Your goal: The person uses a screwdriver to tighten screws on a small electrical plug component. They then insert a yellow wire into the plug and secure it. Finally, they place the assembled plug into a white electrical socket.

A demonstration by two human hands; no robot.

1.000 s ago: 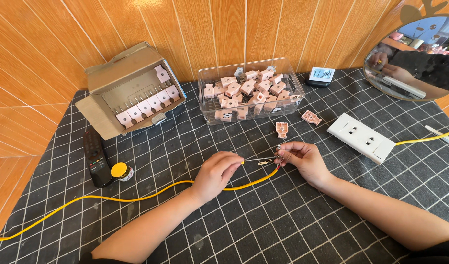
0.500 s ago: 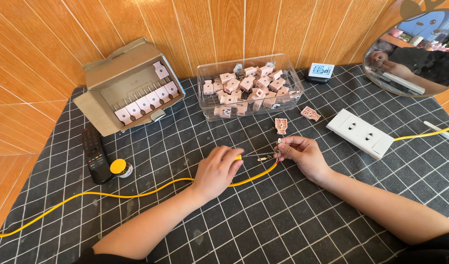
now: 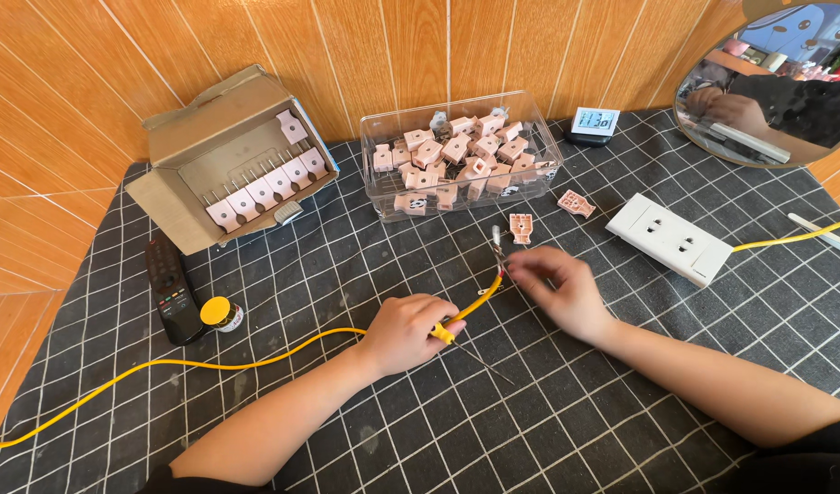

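Checked mat [image 3: 621, 402] bare near front edge; left hand [image 3: 403, 331] fingers grip yellow cable [image 3: 255, 361]; right hand [image 3: 559, 291] pinches its tip.

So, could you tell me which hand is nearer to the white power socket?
Right. The right hand sits just left of the white power socket; the left hand, gripping the yellow cable, is farther away.

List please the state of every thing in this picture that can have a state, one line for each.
cardboard box: open, flaps up, a row of pink parts inside.
clear bin: no lid, filled with pink parts.
yellow cable: lying slack on the cloth, its end lifted.
left hand: closed around the yellow cable.
right hand: fingers pinching the cable's tip.
white socket: lying flat, nothing plugged in.
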